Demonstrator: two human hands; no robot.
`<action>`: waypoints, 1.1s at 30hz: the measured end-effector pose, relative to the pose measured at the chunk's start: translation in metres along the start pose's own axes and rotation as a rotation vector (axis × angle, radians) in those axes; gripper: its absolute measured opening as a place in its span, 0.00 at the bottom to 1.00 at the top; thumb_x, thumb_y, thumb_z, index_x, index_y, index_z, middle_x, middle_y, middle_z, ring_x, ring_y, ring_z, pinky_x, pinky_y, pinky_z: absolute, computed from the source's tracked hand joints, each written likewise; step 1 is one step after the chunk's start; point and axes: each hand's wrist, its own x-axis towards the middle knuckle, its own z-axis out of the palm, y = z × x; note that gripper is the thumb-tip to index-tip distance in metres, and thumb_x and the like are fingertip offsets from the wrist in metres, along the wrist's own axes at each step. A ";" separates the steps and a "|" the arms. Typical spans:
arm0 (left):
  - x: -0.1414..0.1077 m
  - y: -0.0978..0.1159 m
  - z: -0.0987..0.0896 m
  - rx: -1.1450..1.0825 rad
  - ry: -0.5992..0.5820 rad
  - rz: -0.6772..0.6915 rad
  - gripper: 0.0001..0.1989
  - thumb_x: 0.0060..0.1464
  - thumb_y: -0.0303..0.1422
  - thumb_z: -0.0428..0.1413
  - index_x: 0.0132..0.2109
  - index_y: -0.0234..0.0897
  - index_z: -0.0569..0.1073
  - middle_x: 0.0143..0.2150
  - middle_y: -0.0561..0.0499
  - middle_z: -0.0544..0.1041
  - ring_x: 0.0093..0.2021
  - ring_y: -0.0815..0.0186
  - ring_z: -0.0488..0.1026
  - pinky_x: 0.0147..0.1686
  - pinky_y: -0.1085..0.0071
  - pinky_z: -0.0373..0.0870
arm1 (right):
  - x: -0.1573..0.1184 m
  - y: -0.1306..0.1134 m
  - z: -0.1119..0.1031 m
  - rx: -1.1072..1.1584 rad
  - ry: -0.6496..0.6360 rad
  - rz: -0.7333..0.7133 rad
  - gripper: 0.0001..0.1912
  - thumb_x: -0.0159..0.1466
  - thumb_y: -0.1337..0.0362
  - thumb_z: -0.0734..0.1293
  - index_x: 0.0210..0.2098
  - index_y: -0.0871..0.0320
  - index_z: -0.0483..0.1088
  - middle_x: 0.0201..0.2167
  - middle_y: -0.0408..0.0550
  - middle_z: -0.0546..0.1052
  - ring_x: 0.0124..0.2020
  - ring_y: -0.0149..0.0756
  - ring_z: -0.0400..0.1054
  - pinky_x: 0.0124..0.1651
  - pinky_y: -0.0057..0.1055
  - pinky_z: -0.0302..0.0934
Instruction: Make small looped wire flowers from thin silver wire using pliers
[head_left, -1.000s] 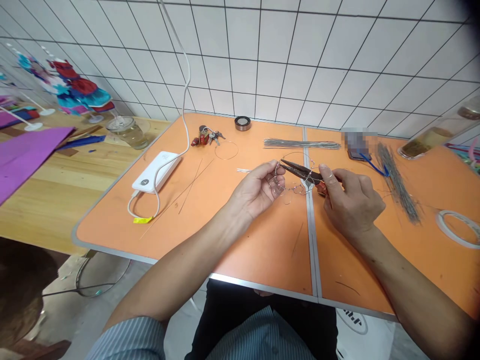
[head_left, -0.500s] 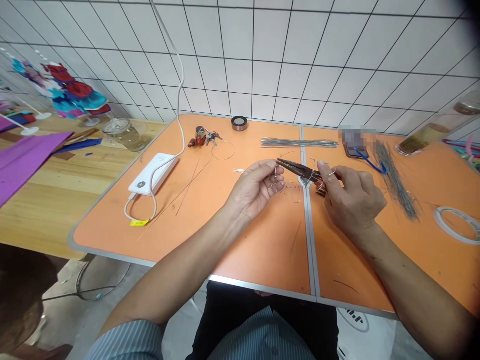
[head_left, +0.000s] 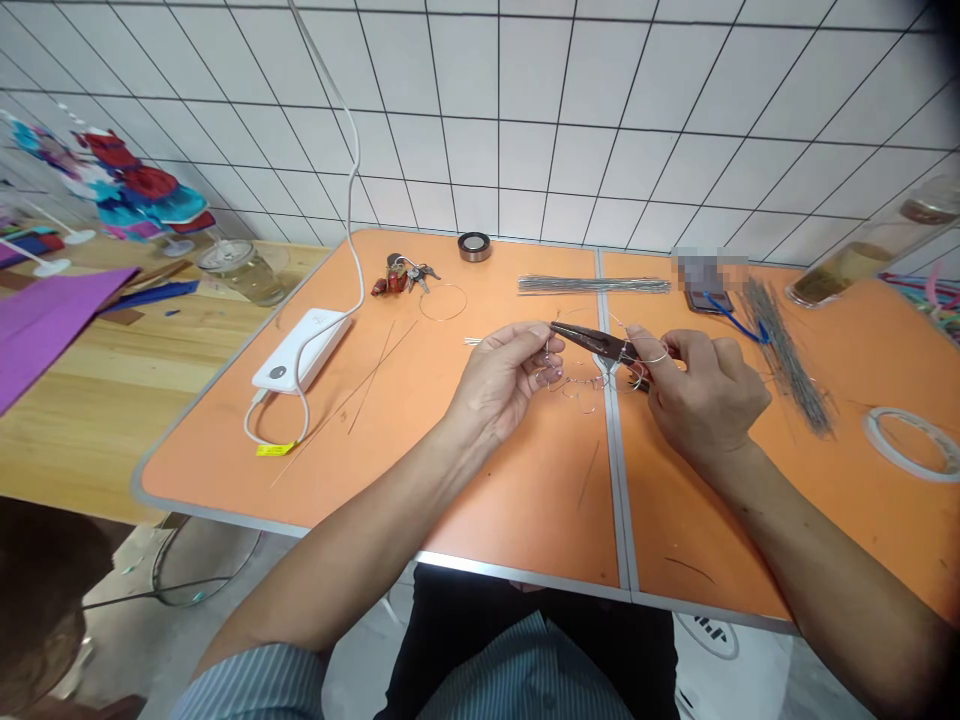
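Note:
Thin looped wire [head_left: 577,380] hangs between my two hands over the orange table [head_left: 517,500]. My left hand [head_left: 506,375] pinches one part of it between thumb and forefinger, the other fingers curled beneath. Long-nosed dark pliers [head_left: 592,340] are gripped in my right hand [head_left: 701,390], their tip touching the wire right at my left fingertips. A wire loop also curves around my right thumb. Behind the pliers lies a bundle of straight wires [head_left: 592,285]; farther right is a second, darker bundle [head_left: 787,360] with a blue tie.
A white power bank [head_left: 304,350] with a cable, keys [head_left: 405,275], a tape roll [head_left: 474,247], a phone [head_left: 707,298] and a white ring [head_left: 911,443] lie around the table. Glass jars [head_left: 244,270] stand at left and right. A person's head [head_left: 49,600] shows lower left.
The view has shifted slightly. The wire loop by my right thumb looks wider and the pliers' tip sits a little differently at my left fingertips. Both hands keep their hold.

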 end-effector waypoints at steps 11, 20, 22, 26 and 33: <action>0.000 -0.001 -0.001 0.032 0.011 0.050 0.05 0.60 0.27 0.68 0.36 0.30 0.80 0.30 0.49 0.82 0.26 0.71 0.78 0.29 0.75 0.74 | -0.003 -0.004 0.002 0.025 -0.050 -0.003 0.20 0.78 0.59 0.64 0.65 0.41 0.79 0.42 0.51 0.83 0.37 0.42 0.64 0.34 0.40 0.42; 0.000 -0.001 -0.002 0.067 0.004 0.094 0.07 0.56 0.30 0.71 0.36 0.32 0.81 0.32 0.48 0.83 0.28 0.70 0.79 0.31 0.74 0.75 | -0.003 -0.001 0.004 -0.037 -0.009 -0.023 0.22 0.78 0.62 0.64 0.66 0.41 0.79 0.44 0.50 0.85 0.37 0.42 0.64 0.35 0.39 0.44; -0.001 -0.002 -0.002 0.078 0.001 0.113 0.08 0.55 0.30 0.71 0.36 0.32 0.81 0.32 0.48 0.83 0.29 0.69 0.79 0.31 0.73 0.76 | -0.003 -0.001 0.002 -0.020 -0.036 -0.001 0.21 0.78 0.61 0.65 0.66 0.42 0.79 0.43 0.51 0.84 0.37 0.43 0.64 0.35 0.39 0.44; -0.002 -0.004 -0.003 0.101 -0.017 0.143 0.09 0.53 0.31 0.73 0.36 0.32 0.81 0.32 0.49 0.82 0.29 0.70 0.80 0.30 0.74 0.76 | -0.004 0.000 0.004 0.005 -0.001 -0.015 0.22 0.77 0.63 0.66 0.67 0.39 0.78 0.42 0.50 0.83 0.40 0.44 0.65 0.39 0.41 0.45; 0.002 -0.007 -0.006 0.127 -0.021 0.173 0.12 0.50 0.34 0.75 0.36 0.33 0.82 0.32 0.50 0.82 0.30 0.70 0.79 0.29 0.76 0.76 | 0.001 0.001 0.007 0.000 0.077 -0.067 0.21 0.75 0.66 0.67 0.62 0.37 0.78 0.39 0.46 0.82 0.44 0.43 0.69 0.51 0.45 0.51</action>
